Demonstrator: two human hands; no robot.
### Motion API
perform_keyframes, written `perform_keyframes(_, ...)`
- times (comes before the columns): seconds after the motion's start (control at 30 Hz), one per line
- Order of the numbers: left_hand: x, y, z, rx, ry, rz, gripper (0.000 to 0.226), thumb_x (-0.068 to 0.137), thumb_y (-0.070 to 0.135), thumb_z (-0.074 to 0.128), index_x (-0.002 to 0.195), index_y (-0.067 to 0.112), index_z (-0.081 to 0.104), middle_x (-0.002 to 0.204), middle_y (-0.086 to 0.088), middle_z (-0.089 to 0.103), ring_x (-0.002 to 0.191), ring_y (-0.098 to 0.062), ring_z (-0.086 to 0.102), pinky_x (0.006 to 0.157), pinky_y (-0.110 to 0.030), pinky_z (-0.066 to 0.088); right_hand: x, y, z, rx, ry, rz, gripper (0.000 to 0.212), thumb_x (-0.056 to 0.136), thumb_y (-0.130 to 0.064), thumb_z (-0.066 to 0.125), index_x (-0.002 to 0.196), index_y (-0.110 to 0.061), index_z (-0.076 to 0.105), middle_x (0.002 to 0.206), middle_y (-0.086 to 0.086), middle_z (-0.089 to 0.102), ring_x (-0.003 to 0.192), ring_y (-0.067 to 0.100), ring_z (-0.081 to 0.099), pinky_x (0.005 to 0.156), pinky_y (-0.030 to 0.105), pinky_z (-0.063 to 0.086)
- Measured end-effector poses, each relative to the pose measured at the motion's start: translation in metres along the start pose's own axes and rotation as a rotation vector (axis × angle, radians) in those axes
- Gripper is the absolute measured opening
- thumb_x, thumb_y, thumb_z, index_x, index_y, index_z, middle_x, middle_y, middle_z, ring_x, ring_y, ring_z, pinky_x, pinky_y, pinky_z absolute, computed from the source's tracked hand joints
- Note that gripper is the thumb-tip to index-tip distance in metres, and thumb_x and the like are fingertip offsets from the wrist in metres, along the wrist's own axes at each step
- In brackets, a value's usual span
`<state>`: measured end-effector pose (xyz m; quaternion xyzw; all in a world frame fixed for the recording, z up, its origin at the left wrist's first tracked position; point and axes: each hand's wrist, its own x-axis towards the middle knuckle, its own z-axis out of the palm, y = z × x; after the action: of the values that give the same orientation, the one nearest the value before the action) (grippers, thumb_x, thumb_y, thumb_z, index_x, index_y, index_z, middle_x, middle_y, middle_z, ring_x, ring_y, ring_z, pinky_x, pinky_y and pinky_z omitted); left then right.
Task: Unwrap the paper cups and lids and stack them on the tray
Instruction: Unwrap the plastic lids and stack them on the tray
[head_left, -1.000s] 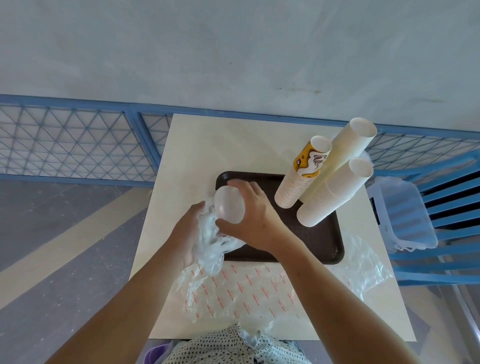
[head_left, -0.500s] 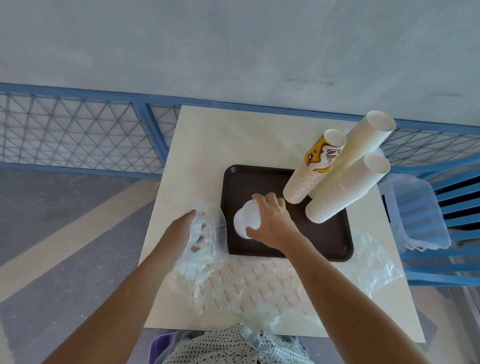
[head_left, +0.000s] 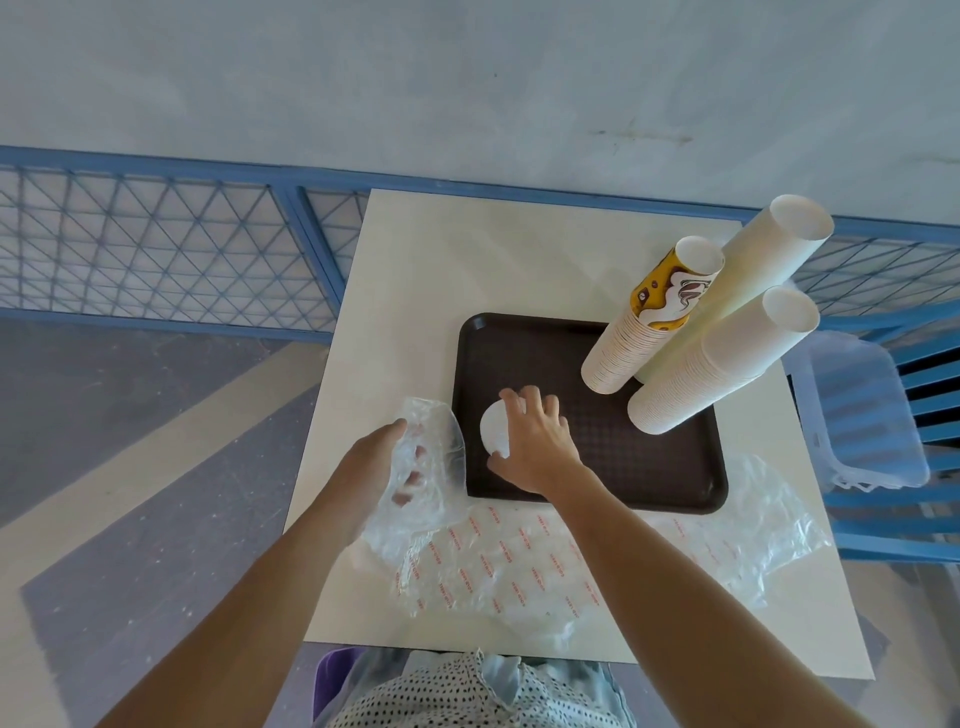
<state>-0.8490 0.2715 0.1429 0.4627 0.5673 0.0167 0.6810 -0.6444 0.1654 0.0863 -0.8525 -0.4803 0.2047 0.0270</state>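
Note:
A dark brown tray (head_left: 670, 467) lies on the cream table (head_left: 431, 270). Three tall stacks of paper cups stand on its right side: one with a yellow printed top cup (head_left: 649, 322), a plain white stack (head_left: 717, 364) in front, and a taller white stack (head_left: 763, 260) behind. My right hand (head_left: 535, 441) grips a stack of white lids (head_left: 494, 429) with curled fingers, low over the tray's left part. My left hand (head_left: 384, 462) holds a clear plastic wrapper (head_left: 428, 457) just left of the tray.
More crumpled clear wrappers, one with red print (head_left: 498, 561) and one plain (head_left: 774, 519), lie along the table's near edge. A translucent plastic bin (head_left: 862, 415) sits on a blue chair (head_left: 930, 509) at the right. A blue mesh railing (head_left: 156, 249) runs behind the table.
My right hand has carried the white lids down from above the wrapper onto the tray's left side. My left hand pulled the empty wrapper away to the left.

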Motion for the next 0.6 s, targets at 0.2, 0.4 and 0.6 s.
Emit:
perform_keyframes(0.2, 0.000, 0.004, 0.005, -0.007, -0.029, 0.016, 0.038, 0.107, 0.046, 0.040, 0.121, 0.028, 0.070, 0.110, -0.005, 0.074, 0.083, -0.023, 0.066, 0.071, -0.035, 0.049, -0.001, -0.004, 0.011, 0.075, 0.004, -0.005, 0.085, 0.086, -0.052, 0.071, 0.153, -0.045, 0.021, 0.155, 0.008, 0.025, 0.136, 0.038, 0.036, 0.105, 0.056, 0.050)
perform_keyframes(0.4, 0.003, 0.004, 0.008, -0.009, -0.051, -0.002, 0.038, 0.108, 0.046, 0.041, 0.118, 0.026, 0.071, 0.105, -0.002, 0.075, 0.084, -0.024, 0.068, 0.074, -0.037, 0.050, 0.001, -0.010, 0.020, 0.052, 0.047, 0.022, 0.058, 0.096, -0.053, 0.060, 0.147, -0.046, 0.033, 0.152, 0.012, 0.027, 0.130, 0.040, 0.040, 0.100, 0.052, 0.054)
perform_keyframes(0.6, 0.005, 0.002, 0.009, 0.011, -0.046, 0.003, 0.039, 0.107, 0.048, 0.041, 0.122, 0.026, 0.070, 0.101, 0.002, 0.078, 0.085, -0.025, 0.070, 0.071, -0.036, 0.051, 0.005, -0.018, 0.021, -0.022, 0.030, 0.056, 0.051, 0.099, -0.055, 0.050, 0.146, -0.047, 0.033, 0.155, 0.015, 0.024, 0.129, 0.043, 0.041, 0.099, 0.054, 0.051)
